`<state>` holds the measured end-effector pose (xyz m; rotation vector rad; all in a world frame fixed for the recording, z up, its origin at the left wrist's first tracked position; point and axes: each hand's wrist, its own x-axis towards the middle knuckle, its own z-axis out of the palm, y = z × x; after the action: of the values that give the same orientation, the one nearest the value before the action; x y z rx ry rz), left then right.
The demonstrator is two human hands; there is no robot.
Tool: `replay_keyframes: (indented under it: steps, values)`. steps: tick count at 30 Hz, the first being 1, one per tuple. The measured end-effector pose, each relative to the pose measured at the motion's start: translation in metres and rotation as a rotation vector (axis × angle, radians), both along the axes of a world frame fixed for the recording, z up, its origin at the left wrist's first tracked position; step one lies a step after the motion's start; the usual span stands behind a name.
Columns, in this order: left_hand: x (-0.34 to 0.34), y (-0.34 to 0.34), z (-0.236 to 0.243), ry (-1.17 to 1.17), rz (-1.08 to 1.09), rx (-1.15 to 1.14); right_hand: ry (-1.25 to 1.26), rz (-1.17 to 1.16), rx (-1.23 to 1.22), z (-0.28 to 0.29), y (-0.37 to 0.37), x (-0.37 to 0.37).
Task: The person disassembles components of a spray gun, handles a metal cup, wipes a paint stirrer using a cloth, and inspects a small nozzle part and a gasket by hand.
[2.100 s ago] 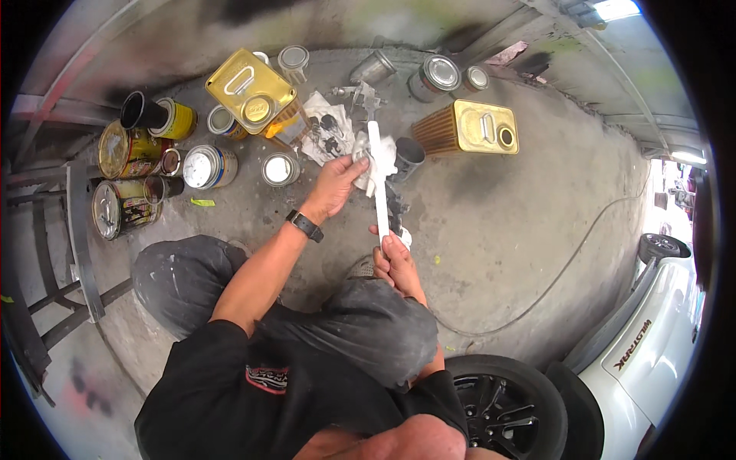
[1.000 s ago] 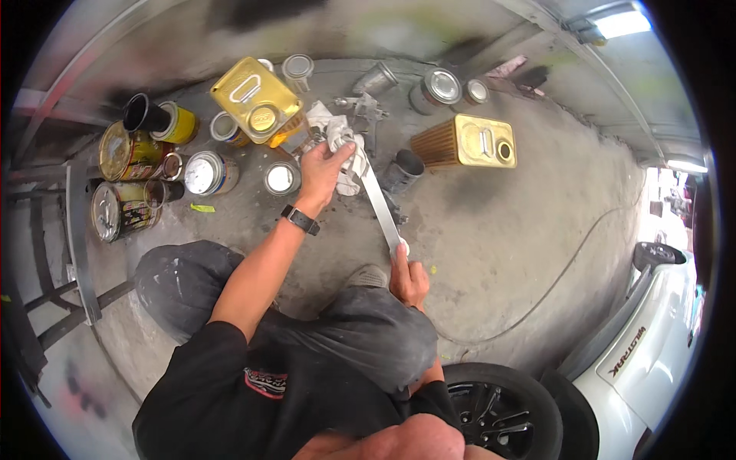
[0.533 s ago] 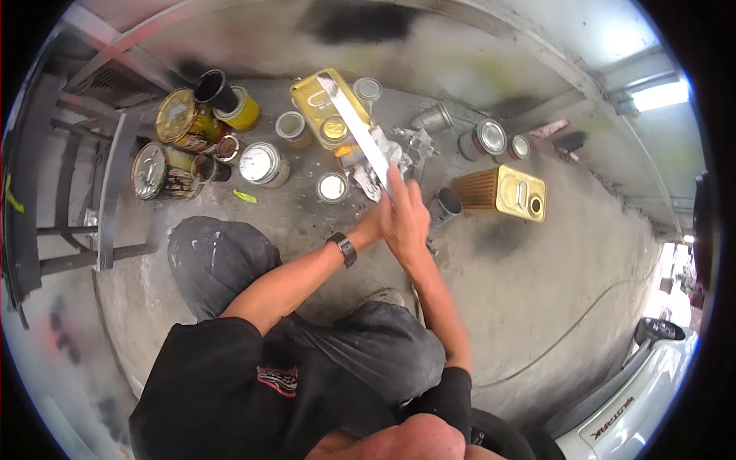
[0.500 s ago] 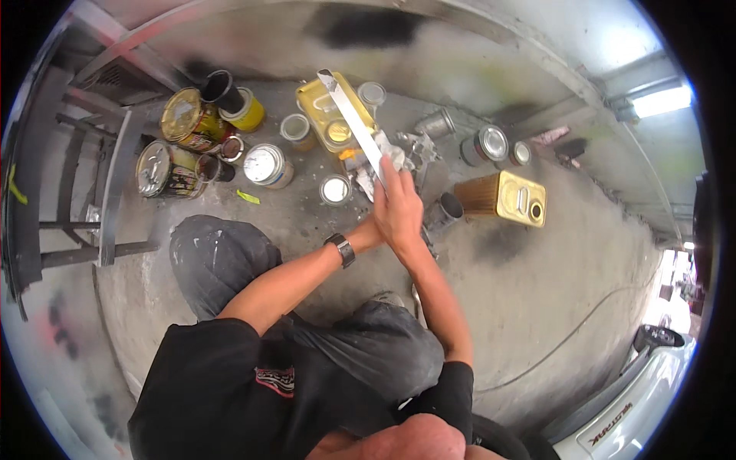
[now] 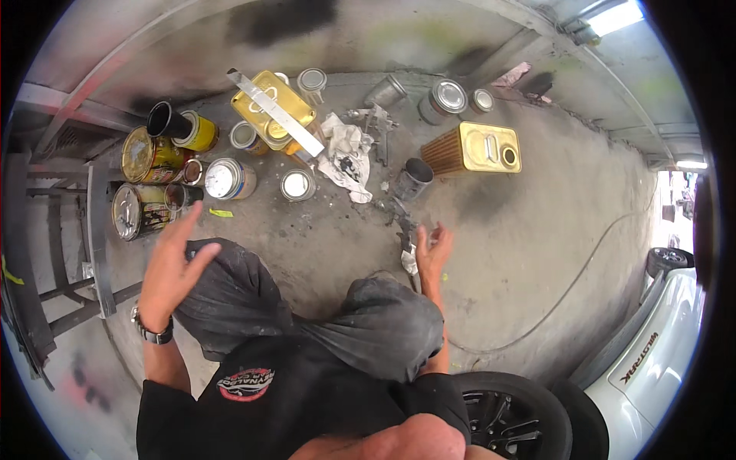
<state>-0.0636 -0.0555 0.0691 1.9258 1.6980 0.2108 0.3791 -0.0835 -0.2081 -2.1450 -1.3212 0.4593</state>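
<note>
My left hand (image 5: 175, 264), a dark watch on its wrist, is raised over my left knee with its fingers stretched out and nothing in them. Its fingertips are nearest a dark see-through cup (image 5: 181, 196) among the paint cans. Beyond my right knee, my right hand (image 5: 435, 251) has its fingers apart and looks bare of any object. Just left of it on the floor is a dark spray gun (image 5: 402, 217), partly smeared with paint. A long pale metal strip (image 5: 280, 116) lies slantwise across the top of a yellow rectangular tin (image 5: 259, 92).
Paint-stained cloth (image 5: 345, 157), another spray gun (image 5: 379, 126) and a dark cup (image 5: 415, 179) lie ahead. A rectangular tin (image 5: 471, 146) stands right of them. Several paint cans (image 5: 225, 181) crowd the left. A hose (image 5: 567, 295) curves over the floor towards a silver vehicle (image 5: 644, 368).
The metal strip has left my hands and now rests on the yellow tin. My hands, which were together, have parted: the left moved far left, the right back towards my knee.
</note>
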Motion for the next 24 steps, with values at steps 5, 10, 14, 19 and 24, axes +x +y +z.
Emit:
replay_keyframes:
  steps: [5,10,14,19,24]
  values:
    - [-0.010,-0.001,-0.004,0.105,0.104,-0.006,0.643,0.130,-0.148,-0.058,0.001,-0.003]
    - [-0.010,-0.009,-0.013,-0.001,0.093,0.089,0.856,0.260,-0.381,-0.063,0.012,0.009]
    - [-0.009,-0.015,0.006,-0.075,0.244,-0.063,0.821,0.256,-0.361,-0.067,0.017,-0.003]
    - [-0.049,0.000,-0.019,-0.344,0.342,-0.034,0.708,0.264,-0.369,-0.044,0.001,-0.006]
    - [-0.064,0.008,-0.030,-0.468,0.445,-0.089,0.665,0.404,-0.170,-0.012,-0.015,-0.020]
